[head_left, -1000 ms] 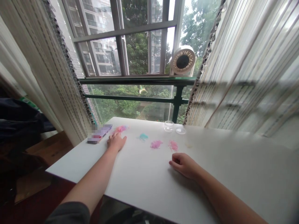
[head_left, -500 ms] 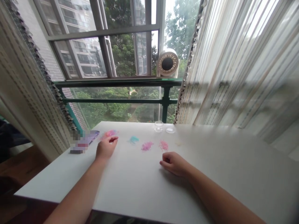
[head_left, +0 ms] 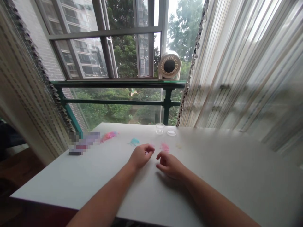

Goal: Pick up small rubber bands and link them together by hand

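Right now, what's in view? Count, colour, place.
Piles: four, multicoloured/turquoise/pink/yellowish, across table
Bits: some, pinkish, mid-table
Container: one, clear, far edge
Dish: one, clear, beside container
Blurred item: one, purplish, table left
Table: one, white, foreground
Fan: one, white, above railing
Railing: one, green, behind table
Window: one, grey, behind
Curtains: two, pale, both sides
Trees: several, green, outside
Buildings: some, grey, outside
Left hand: one, bare, mid-table
Right hand: one, bare, beside left
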Demonstrator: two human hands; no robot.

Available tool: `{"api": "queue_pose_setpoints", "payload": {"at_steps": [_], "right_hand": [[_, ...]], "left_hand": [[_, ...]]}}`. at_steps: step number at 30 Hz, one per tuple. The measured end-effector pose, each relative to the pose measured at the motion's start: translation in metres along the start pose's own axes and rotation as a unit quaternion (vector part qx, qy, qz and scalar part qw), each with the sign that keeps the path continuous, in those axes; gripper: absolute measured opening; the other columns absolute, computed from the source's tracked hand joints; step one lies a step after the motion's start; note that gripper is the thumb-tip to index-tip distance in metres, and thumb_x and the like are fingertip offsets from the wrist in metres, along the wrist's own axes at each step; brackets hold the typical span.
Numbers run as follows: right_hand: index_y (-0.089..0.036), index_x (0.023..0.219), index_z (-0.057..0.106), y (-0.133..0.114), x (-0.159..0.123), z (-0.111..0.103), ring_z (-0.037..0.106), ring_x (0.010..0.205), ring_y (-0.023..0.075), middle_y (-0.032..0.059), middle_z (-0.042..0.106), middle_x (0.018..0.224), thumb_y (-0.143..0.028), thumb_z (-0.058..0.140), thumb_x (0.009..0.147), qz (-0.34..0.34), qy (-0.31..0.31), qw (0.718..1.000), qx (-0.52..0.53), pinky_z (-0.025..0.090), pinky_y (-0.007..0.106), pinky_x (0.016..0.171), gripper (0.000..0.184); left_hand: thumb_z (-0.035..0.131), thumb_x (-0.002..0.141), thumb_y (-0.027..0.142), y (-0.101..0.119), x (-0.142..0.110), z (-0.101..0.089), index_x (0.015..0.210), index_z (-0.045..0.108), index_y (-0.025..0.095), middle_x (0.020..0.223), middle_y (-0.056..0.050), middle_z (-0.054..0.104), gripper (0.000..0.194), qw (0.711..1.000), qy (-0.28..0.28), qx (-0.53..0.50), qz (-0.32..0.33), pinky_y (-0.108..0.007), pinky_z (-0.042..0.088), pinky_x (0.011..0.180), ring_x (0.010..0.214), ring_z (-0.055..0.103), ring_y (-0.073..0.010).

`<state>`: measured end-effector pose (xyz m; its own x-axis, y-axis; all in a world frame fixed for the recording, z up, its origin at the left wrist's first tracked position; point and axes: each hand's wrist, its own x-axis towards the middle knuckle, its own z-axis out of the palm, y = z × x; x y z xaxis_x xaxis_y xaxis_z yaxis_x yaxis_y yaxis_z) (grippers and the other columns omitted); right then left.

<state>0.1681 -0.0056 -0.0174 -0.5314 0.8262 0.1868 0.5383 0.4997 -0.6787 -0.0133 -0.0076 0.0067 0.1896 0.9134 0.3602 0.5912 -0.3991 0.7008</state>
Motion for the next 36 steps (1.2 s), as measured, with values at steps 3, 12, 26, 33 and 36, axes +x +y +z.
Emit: {"api": "queue_pose_setpoints", "payload": {"at_steps": [3,12,26,33,36], "right_hand": [[-0.019,0.098,0.05,0.005,0.0,0.001,0.045,0.054,0.009,-0.0055,0.052,0.061,-0.018,0.057,0.07,-0.015,0.015,0.999,0.045,0.033,0.02,0.052,0.029],[-0.017,0.092,0.052,0.002,0.004,0.002,0.042,0.052,0.0078,-0.0062,0.046,0.058,-0.016,0.053,0.073,-0.036,0.041,0.992,0.115,0.033,0.02,0.051,0.019],[-0.015,0.071,0.052,0.001,0.003,-0.001,0.041,0.053,0.0084,-0.0034,0.047,0.058,-0.023,0.051,0.076,-0.023,0.033,0.996,0.085,0.032,0.02,0.051,0.01],[-0.015,0.071,0.053,-0.001,0.002,-0.002,0.04,0.054,0.0088,-0.0036,0.047,0.057,-0.024,0.048,0.078,-0.023,0.037,0.996,0.072,0.032,0.02,0.052,0.013],[-0.015,0.07,0.053,-0.002,0.002,-0.002,0.041,0.054,0.0091,-0.0033,0.047,0.057,-0.024,0.048,0.078,-0.02,0.039,0.996,0.074,0.033,0.02,0.052,0.013]], "left_hand": [[0.053,0.074,0.019,-0.006,-0.008,0.005,0.08,0.066,0.018,0.078,-0.001,0.068,0.014,1.0,-0.018,-0.018,0.019,-0.023,0.044,0.065,0.071,0.06,-0.012],[0.054,0.074,0.021,-0.002,-0.011,0.006,0.081,0.065,0.017,0.077,-0.002,0.068,0.014,0.998,-0.044,-0.041,0.035,-0.023,0.043,0.064,0.07,0.058,-0.012],[0.056,0.073,0.022,-0.003,-0.013,0.006,0.078,0.064,0.016,0.074,-0.001,0.066,0.011,0.997,-0.043,-0.038,0.045,-0.023,0.043,0.064,0.068,0.058,-0.0114],[0.056,0.074,0.026,-0.001,-0.014,0.005,0.079,0.063,0.016,0.075,-0.003,0.066,0.013,0.997,-0.054,-0.045,0.041,-0.023,0.043,0.064,0.068,0.058,-0.0118],[0.058,0.074,0.027,-0.001,-0.015,0.005,0.081,0.063,0.015,0.075,-0.003,0.066,0.015,0.996,-0.067,-0.052,0.038,-0.023,0.043,0.063,0.067,0.058,-0.0117]]}}
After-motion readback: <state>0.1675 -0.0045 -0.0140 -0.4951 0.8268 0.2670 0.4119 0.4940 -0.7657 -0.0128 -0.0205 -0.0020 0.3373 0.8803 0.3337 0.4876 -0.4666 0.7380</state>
